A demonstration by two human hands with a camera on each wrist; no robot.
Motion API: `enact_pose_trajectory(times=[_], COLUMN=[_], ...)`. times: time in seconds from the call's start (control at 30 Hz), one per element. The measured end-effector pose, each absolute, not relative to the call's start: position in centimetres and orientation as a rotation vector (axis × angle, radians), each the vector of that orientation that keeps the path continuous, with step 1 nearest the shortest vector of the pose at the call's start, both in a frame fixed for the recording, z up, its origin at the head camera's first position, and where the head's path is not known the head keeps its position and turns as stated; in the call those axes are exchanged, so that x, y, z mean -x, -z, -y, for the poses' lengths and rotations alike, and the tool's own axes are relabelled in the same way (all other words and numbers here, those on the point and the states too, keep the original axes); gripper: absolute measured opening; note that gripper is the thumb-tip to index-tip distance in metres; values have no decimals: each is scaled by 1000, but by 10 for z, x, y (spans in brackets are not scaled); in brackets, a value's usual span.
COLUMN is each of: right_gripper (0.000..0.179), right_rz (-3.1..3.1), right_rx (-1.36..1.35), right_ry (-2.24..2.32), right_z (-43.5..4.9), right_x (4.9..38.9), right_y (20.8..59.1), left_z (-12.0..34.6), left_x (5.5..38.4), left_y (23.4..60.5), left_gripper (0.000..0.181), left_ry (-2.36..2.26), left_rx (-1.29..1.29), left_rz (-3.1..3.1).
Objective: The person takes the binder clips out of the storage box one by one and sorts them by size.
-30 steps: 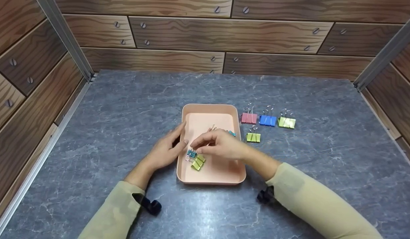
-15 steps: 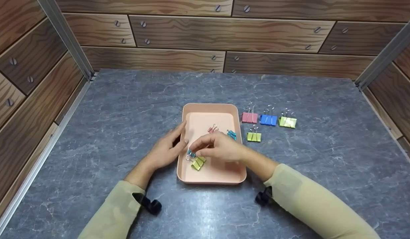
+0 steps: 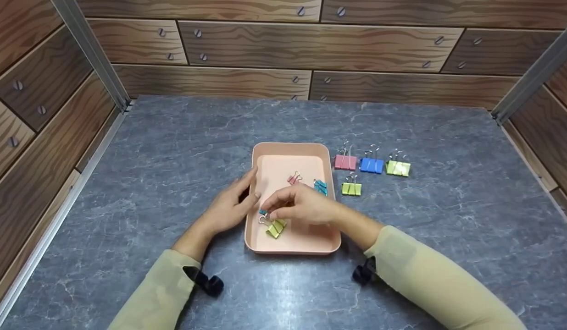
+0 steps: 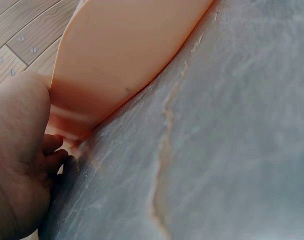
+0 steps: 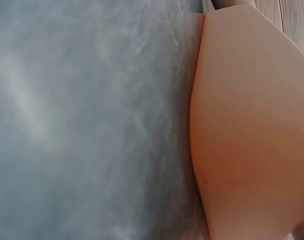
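Note:
A pink rectangular tray (image 3: 306, 238) lies on the table with small binder clips in it. My left hand (image 3: 226, 208) rests against the tray's left wall, fingers extended along it; the left wrist view shows that hand beside the tray wall (image 4: 121, 45). Inside the tray, my right hand (image 3: 306, 204) pinches a small teal binder clip (image 3: 263, 212) between thumb and fingers, which mostly cover it. Right beside these fingertips lies a yellow-green binder clip (image 3: 276, 228) with its wire handles toward the left wall. The right wrist view catches only the tray's outer wall (image 5: 252, 110) and table.
Farther up in the tray are a small pink binder clip (image 3: 294, 178) and a blue one (image 3: 320, 187). To the tray's right stand larger pink (image 3: 345, 162), blue (image 3: 371, 165) and yellow-green (image 3: 398, 168) clips in a row, with a smaller yellow-green clip (image 3: 352, 189) below.
My right fingers have closed in over the teal clip, so less of it shows. The yellow-green clip beside it has shifted slightly. My left hand has stayed in place.

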State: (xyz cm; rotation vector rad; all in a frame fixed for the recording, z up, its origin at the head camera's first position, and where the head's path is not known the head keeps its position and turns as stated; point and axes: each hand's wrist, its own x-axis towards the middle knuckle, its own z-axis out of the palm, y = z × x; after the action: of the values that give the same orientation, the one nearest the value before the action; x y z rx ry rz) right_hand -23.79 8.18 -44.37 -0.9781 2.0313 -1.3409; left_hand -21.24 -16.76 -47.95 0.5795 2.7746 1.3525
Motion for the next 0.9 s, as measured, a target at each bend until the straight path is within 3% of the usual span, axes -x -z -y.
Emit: enact_pose_trajectory(times=[0.9], right_gripper=[17], right_rz=[-2075], right_rx=[951], right_ry=[1387], right_z=[-86], right_x=[235], right_y=[435], left_z=[168], left_x=[213], left_y=[481], left_gripper=[67], left_ry=[-1338], left_rx=[-566], left_rz=[-2770])
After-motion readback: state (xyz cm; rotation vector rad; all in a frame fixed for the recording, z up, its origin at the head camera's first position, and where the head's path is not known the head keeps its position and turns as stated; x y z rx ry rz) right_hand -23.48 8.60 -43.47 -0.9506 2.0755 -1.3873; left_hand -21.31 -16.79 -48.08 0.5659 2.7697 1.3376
